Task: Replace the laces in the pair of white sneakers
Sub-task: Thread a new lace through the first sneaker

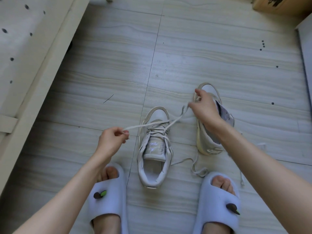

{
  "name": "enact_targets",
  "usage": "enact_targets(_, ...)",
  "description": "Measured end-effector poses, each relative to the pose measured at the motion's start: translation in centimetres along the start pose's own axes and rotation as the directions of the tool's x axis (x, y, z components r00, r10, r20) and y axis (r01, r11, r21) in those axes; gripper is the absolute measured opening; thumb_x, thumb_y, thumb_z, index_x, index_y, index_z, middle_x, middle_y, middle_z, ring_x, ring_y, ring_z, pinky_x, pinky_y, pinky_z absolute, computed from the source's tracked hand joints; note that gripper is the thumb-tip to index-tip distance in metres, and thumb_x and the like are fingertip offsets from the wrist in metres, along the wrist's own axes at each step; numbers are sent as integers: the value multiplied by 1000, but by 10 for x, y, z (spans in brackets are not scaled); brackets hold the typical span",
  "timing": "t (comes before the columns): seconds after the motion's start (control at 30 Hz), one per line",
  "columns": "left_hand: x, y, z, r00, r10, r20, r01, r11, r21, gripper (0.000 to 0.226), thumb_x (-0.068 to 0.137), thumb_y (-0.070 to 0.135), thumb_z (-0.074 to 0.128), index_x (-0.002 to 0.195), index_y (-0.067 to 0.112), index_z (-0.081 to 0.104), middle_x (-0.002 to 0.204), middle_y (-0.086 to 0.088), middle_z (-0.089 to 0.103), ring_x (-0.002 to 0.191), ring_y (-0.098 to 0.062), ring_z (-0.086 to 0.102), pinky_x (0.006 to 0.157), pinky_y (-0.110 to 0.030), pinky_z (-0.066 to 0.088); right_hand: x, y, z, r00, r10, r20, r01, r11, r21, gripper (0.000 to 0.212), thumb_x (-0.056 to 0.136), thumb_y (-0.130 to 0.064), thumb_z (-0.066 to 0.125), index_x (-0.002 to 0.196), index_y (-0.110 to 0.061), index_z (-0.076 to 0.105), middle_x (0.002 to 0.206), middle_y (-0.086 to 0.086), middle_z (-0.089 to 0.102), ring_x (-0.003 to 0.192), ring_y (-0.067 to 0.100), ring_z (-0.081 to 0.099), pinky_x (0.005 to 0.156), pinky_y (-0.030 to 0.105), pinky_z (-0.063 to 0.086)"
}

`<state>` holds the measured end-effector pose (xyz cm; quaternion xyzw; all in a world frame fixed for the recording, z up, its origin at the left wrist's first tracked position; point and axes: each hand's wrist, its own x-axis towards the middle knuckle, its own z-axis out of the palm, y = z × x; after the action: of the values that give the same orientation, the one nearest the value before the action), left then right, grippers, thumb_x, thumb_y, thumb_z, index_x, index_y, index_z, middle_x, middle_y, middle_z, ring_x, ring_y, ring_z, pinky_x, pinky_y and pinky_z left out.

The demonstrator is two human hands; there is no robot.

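A white sneaker (154, 168) stands on the floor between my feet, toe pointing away, with a white lace (152, 124) threaded through its eyelets. My left hand (112, 138) pinches one lace end, drawn out to the left. My right hand (203, 107) pinches the other lace end, drawn up and to the right. The second white sneaker (206, 142) lies tipped on its side behind my right forearm, partly hidden. A loose lace (194, 167) curls on the floor between the two shoes.
My feet wear pale slippers, the left slipper (108, 200) and the right slipper (217, 203), close to the shoes. A cream bed frame (33, 78) runs along the left. A cardboard box (276, 5) sits at the top right, and a white panel (306, 53) lines the right edge.
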<state>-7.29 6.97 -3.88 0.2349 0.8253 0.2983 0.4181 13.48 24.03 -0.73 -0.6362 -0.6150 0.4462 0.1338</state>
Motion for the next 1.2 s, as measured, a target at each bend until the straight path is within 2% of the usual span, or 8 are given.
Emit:
enact_targets(0.1, 0, 8, 12, 995, -98, 29, 102, 978, -185, 15, 84, 5, 64, 72, 12, 60, 69, -2, 63, 52, -6, 55, 50, -15, 43, -25, -5, 14, 978, -210, -8, 207, 970, -128, 38, 89, -5, 51, 126, -7, 54, 127, 10, 55, 110, 18, 52, 91, 18, 33)
enact_targets(0.17, 1, 10, 21, 988, -148, 45, 154, 958, -241, 13, 84, 6, 65, 73, 11, 61, 68, -3, 63, 55, -10, 54, 52, -17, 42, -44, -8, 33, 961, -221, 164, 247, 955, -161, 24, 91, -11, 53, 110, -9, 66, 110, 6, 66, 92, 12, 56, 77, 16, 35)
enact_targets(0.3, 3, 12, 33, 980, -176, 91, 195, 936, -294, 14, 84, 5, 65, 73, 9, 59, 67, -4, 62, 56, -10, 53, 56, -19, 43, -68, 0, 69, 908, -178, 379, 300, 907, -294, 19, 89, -15, 54, 98, -11, 70, 100, 9, 65, 98, 21, 57, 78, 26, 38)
enact_targets(0.57, 1, 12, 41, 989, -109, 95, 127, 968, -215, 22, 81, 2, 68, 65, 9, 55, 62, -6, 61, 41, -1, 52, 46, -14, 44, -67, 10, 79, 902, -132, 411, 295, 883, -364, 24, 90, -18, 55, 110, -16, 69, 111, 13, 54, 109, 25, 49, 83, 25, 34)
enact_targets(0.73, 0, 12, 44, 996, -60, 63, 70, 985, -157, 27, 80, 2, 68, 62, 12, 52, 62, -8, 60, 52, -15, 53, 51, -20, 45, -64, 15, 84, 897, -127, 423, 299, 880, -370, 26, 88, -21, 58, 112, -22, 68, 111, 13, 52, 112, 27, 48, 86, 26, 34)
enact_targets(0.87, 0, 10, 46, 1000, -11, -3, 11, 999, -49, 29, 77, 7, 71, 57, 17, 52, 57, -2, 60, 56, -18, 55, 68, -33, 49, -64, 17, 86, 896, -123, 426, 295, 883, -364, 27, 88, -21, 58, 114, -23, 67, 111, 13, 50, 114, 28, 45, 89, 27, 34)
enact_targets(0.97, -3, 10, 47, 1000, 18, 0, -18, 1000, -8, 26, 77, 12, 72, 58, 19, 56, 61, 1, 62, 65, -18, 57, 72, -31, 48, -65, 18, 88, 892, -136, 431, 313, 874, -372, 29, 88, -22, 57, 115, -27, 67, 108, 12, 49, 114, 29, 44, 88, 28, 34)
enact_targets(1.2, -10, 2, 49, 998, -51, 48, 57, 990, -126, 30, 89, 33, 59, 74, 10, 73, 77, -11, 72, 74, -21, 64, 73, -32, 50, -71, 19, 94, 928, -156, 339, 283, 886, -368, 23, 89, -28, 55, 106, -29, 69, 93, 1, 42, 110, 26, 41, 78, 28, 32)
